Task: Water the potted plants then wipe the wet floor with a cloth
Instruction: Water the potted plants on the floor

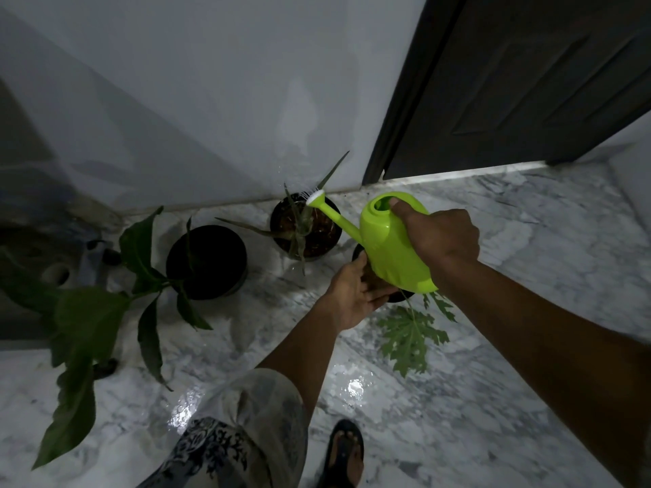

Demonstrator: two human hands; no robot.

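My right hand (442, 236) grips the handle of a lime-green watering can (387, 248), tilted left. Its white rose sprays fine water over a black pot with a spiky aloe-like plant (305, 230) by the wall. My left hand (352, 294) holds the rim of a third black pot, mostly hidden under the can; its lobed light-green leaves (410, 334) hang toward me. Further left stands a black pot (206, 262) with large dark leaves (88, 332) spreading low over the floor. No cloth is in view.
The marble floor (528, 241) shines with puddles (354, 387) near my feet. A white wall (211, 100) runs behind the pots. A dark door (528, 82) stands open at the back right. My sandalled foot (343, 452) is at the bottom.
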